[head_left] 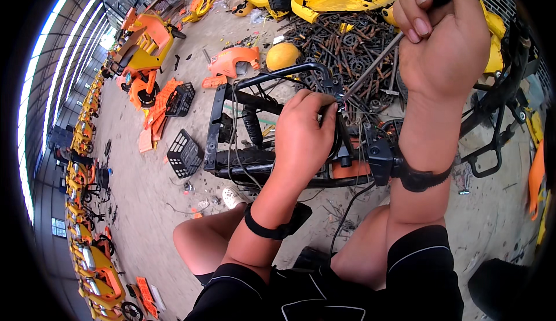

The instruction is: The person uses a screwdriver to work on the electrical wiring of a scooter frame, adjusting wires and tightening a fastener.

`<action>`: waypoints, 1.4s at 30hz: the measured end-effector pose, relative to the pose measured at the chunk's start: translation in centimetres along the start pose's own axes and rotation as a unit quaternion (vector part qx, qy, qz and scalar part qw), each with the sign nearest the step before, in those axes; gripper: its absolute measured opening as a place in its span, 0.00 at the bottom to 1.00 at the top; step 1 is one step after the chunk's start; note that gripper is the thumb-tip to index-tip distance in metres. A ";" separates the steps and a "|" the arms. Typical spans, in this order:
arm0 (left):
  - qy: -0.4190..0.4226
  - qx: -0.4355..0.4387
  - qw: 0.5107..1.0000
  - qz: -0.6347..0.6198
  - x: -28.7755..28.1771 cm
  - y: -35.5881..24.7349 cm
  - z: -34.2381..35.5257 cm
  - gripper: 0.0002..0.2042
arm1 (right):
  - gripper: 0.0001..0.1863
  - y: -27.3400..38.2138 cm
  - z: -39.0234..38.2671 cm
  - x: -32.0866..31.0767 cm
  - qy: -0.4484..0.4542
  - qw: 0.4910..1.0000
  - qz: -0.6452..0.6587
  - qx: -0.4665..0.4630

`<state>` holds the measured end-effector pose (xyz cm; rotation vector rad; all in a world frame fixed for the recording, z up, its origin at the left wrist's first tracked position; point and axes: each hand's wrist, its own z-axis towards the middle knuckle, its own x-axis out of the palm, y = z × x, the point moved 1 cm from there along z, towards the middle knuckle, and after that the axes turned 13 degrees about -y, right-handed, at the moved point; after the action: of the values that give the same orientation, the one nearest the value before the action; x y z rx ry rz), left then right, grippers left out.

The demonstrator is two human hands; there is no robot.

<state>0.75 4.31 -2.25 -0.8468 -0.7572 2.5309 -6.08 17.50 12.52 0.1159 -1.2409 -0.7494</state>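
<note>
My right hand (443,46) is raised at the upper right, its fingers wrapped round the black handle of a screwdriver. The long metal screwdriver shaft (373,68) slants down to the left, its tip close to my left fingertips. My left hand (306,127) reaches over a stripped black scooter frame (255,173), thumb and fingers pinched together near the top rail; whatever they hold is hidden. Loose black cables (233,141) hang along the frame, and a black coil-spring shock absorber (251,125) shows inside it. Beneath my right forearm sits a black box-shaped part (380,160).
Behind the frame lies a heap of dark metal parts (347,46), with yellow body panels (315,0) beyond. Two black crates (185,154) and an orange panel (234,61) lie on the concrete floor to the left. Yellow-orange scooters (95,280) line the left wall.
</note>
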 end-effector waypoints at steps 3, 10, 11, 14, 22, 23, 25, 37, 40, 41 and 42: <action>-0.001 0.004 1.000 0.011 0.0 -0.2 0.1 0.05 | 0.22 -1.0 0.7 -1.0 0.065 0.996 0.006 -0.055; -0.003 0.016 1.000 0.006 0.1 0.0 0.2 0.04 | 0.23 -2.4 2.3 -2.4 0.045 0.998 0.027 -0.022; 0.001 0.012 1.000 0.006 0.0 -0.1 0.3 0.04 | 0.24 -2.3 2.2 -2.1 0.043 0.999 0.026 -0.018; 0.005 0.009 1.000 0.001 0.0 -0.1 0.4 0.05 | 0.24 -1.0 1.1 -1.3 0.029 1.000 0.004 0.009; 0.010 -0.007 1.000 -0.011 0.1 -0.1 0.4 0.04 | 0.23 -1.5 2.0 -2.0 0.079 0.996 0.013 0.047; 0.013 -0.018 1.000 -0.015 0.0 -0.2 0.4 0.04 | 0.23 -1.5 2.0 -1.9 0.079 0.996 0.014 0.045; 0.016 -0.025 0.999 -0.020 0.0 -0.2 0.4 0.04 | 0.23 -1.6 2.0 -1.9 0.097 0.994 0.008 0.050; 0.015 -0.018 0.999 -0.022 -0.1 0.2 0.4 0.05 | 0.26 -1.5 -0.4 0.4 0.108 0.992 -0.057 0.019; 0.016 -0.034 0.998 -0.045 0.0 0.5 0.3 0.05 | 0.25 -1.4 0.4 -0.5 0.105 0.992 -0.053 -0.041; 0.018 -0.038 0.998 -0.043 -0.1 0.4 0.4 0.05 | 0.25 -1.4 0.6 -0.6 0.106 0.991 -0.055 -0.068; 0.021 -0.041 0.998 -0.041 -0.1 0.3 0.4 0.05 | 0.25 -0.9 0.5 -0.6 0.095 0.992 -0.051 -0.066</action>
<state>0.51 3.87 -2.08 -0.8756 -0.8700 2.4171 -7.00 17.28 11.78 0.1394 -1.0079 -0.8873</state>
